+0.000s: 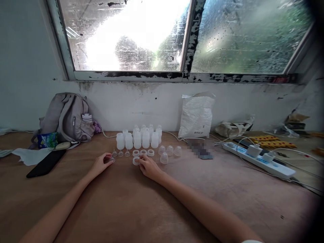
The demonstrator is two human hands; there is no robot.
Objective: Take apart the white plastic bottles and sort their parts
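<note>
My left hand (101,165) pinches a clear baby-bottle nipple (112,159) at the tabletop, its thumb and fingers closed round the rim. Several more clear nipples (120,153) stand in a row just behind it. My right hand (151,168) has its fingertips closed on a white screw ring (136,161); part of the ring is hidden by the fingers. Behind that hand lie more white rings (151,153). To its right stand several clear dome caps (164,158). White baby bottles (137,140) are grouped upright at the back, some with nipples on top.
A grey backpack (68,118), a black phone (47,163) and a green-blue packet (47,140) lie at the left. A white pouch (197,116) leans on the wall. A power strip (263,162) with cables and yellow parts (272,141) sits at the right.
</note>
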